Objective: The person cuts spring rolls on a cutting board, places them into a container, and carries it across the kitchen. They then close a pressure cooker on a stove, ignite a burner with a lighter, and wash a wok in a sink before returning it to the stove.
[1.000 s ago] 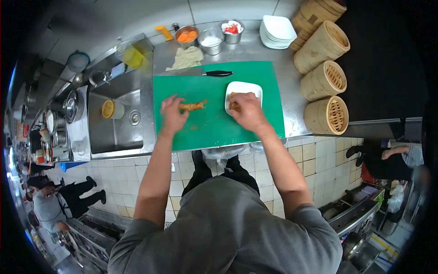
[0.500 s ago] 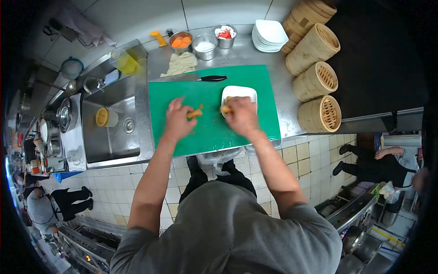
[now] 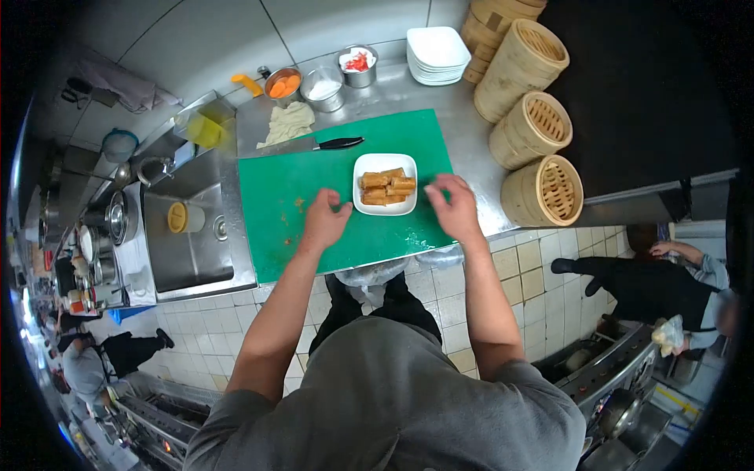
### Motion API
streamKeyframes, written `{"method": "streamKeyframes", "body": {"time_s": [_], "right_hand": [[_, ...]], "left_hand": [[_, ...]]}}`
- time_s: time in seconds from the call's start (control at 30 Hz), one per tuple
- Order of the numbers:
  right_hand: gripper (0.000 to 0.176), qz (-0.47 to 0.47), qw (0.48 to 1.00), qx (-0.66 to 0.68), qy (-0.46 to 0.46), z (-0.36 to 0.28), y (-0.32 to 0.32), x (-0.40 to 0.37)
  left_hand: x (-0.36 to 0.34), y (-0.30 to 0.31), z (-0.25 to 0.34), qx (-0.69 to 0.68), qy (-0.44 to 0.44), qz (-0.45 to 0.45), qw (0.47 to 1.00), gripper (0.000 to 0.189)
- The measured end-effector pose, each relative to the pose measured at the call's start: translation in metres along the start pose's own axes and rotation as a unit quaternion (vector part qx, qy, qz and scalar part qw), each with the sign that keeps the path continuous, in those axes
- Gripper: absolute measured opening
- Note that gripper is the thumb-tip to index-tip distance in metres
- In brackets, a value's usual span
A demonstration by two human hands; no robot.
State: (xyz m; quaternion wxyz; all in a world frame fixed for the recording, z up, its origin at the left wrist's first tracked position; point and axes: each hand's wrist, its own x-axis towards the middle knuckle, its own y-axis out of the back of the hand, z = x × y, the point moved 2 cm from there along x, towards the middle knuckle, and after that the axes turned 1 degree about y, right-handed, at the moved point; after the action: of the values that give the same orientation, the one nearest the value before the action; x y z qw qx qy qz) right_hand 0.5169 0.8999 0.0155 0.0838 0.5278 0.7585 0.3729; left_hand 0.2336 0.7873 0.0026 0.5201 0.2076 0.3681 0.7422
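A square white dish (image 3: 358,174) sits on the green cutting board (image 3: 271,184), holding several golden-brown cut roll pieces (image 3: 388,187) stacked together. Just left of the dish is my left hand (image 3: 326,220), fingers loosely bent and apart from the thumb, with nothing in it. On the dish's other side my right hand (image 3: 454,207) hovers, also bare, its thumb and fingers spread. Small brown crumbs lie on the board at left. A black-handled knife (image 3: 340,144) rests along the board's far edge.
Beyond the board stand metal bowls of carrot slices (image 3: 284,85), white powder (image 3: 323,88) and red-and-white pieces (image 3: 357,61), plus stacked white dishes (image 3: 437,52). Bamboo steamers (image 3: 542,191) line the right; a sink (image 3: 192,263) is at left. Other people stand behind on both sides.
The roll pieces that were in both hands now lie in the white dish. Both hands have let go and moved to either side of it. My view has shifted slightly.
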Motion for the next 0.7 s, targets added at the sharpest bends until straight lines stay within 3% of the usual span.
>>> {"method": "streamKeyframes", "body": {"time_s": [0.03,0.07,0.13,0.23,0.4,0.47,0.57,0.63,0.67,0.7], "right_hand": [[0.028,-0.018,0.998,0.052,-0.041,0.020,-0.002,-0.005],[0.020,0.052,0.997,0.047,-0.013,0.027,-0.003,-0.005],[0.017,0.070,0.989,0.100,-0.083,0.002,0.005,0.012],[0.019,0.058,0.990,0.105,-0.076,0.000,-0.018,0.049],[0.024,-0.020,0.991,0.133,-0.001,-0.051,-0.069,0.125],[0.025,-0.101,0.986,0.124,0.039,-0.064,-0.106,0.152],[0.043,-0.171,0.965,0.023,0.197,-0.065,-0.178,0.174],[0.057,-0.291,0.935,-0.074,0.189,-0.068,-0.214,0.167],[0.060,-0.269,0.913,-0.194,0.238,-0.092,-0.208,0.151],[0.061,-0.242,0.914,-0.209,0.249,-0.086,-0.221,0.144]], "left_hand": [[-0.005,-0.009,-0.004,-0.169,0.137,-0.089,0.972,0.045],[-0.011,-0.019,-0.005,-0.332,0.264,-0.169,0.890,0.046],[-0.009,-0.041,-0.002,-0.383,0.268,-0.162,0.869,0.044],[-0.007,-0.065,0.007,-0.468,0.266,-0.133,0.832,0.039],[-0.015,-0.066,0.001,-0.509,0.273,-0.072,0.813,0.033],[-0.034,-0.055,-0.007,-0.513,0.270,-0.074,0.811,0.030],[-0.074,-0.042,-0.045,-0.528,0.254,-0.041,0.809,0.035],[-0.113,0.000,-0.051,-0.515,0.270,-0.011,0.814,0.035],[-0.133,0.010,-0.068,-0.512,0.273,-0.006,0.815,0.032],[-0.158,0.021,-0.081,-0.513,0.271,0.023,0.814,0.033]]}}
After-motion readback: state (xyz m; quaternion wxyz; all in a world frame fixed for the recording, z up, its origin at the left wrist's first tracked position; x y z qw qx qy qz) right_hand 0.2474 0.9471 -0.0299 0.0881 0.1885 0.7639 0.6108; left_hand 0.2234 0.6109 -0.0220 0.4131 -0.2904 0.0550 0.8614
